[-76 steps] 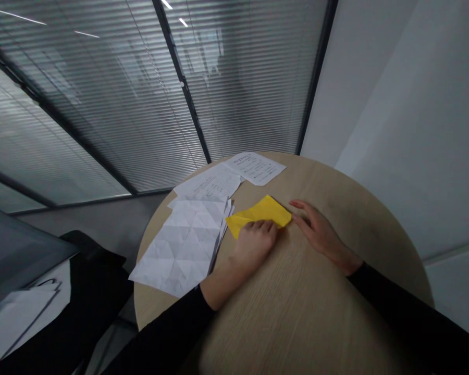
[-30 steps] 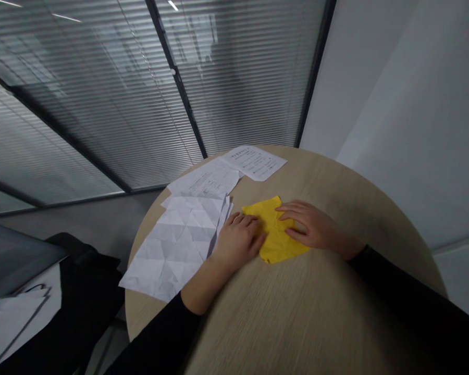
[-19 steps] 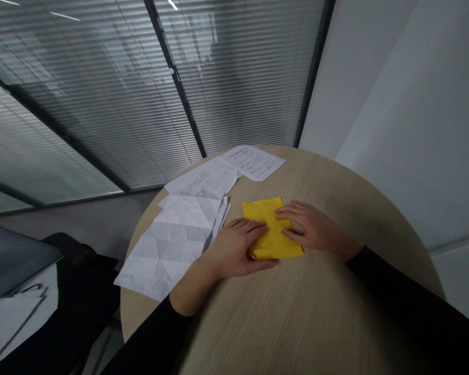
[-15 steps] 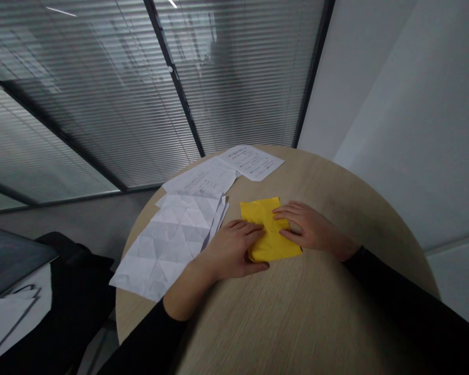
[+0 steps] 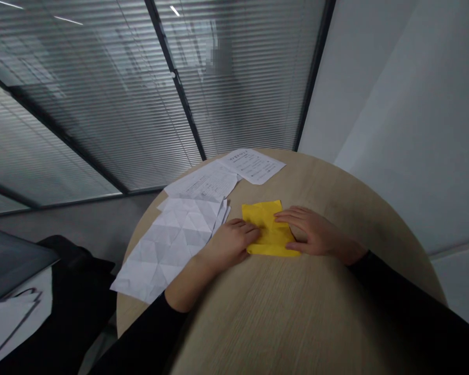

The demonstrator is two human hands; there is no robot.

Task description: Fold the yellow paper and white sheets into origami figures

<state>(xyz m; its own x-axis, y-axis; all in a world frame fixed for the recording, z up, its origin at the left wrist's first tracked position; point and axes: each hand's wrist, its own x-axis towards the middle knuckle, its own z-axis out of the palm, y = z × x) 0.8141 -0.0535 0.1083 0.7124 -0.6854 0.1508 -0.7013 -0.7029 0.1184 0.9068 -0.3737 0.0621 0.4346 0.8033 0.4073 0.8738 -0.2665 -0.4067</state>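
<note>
A yellow sheet of paper (image 5: 269, 224), roughly square and creased, lies on the round wooden table, with a folded strip along its near edge. My left hand (image 5: 230, 240) is closed at the paper's left side, its fingers curled over the surface and its thumb mostly hidden. My right hand (image 5: 316, 232) rests on the right side. Its fingers stretch across the top face, while the thumb sits apart from them at the near right corner. The paper's right edge is partly covered by this hand.
Creased white paper (image 5: 172, 239) with triangular fold lines lies left of my hands on the table (image 5: 258, 323). Printed sheets (image 5: 254, 165) are spread behind it. A dark chair or bag (image 5: 78, 291) stands at the lower left. Glass with blinds (image 5: 250, 94) and a pale wall (image 5: 406, 130) surround the table.
My left thumb has drawn back from the paper's near edge and is now mostly hidden. That edge lies flatter and straighter. My right thumb has slid toward the near right corner.
</note>
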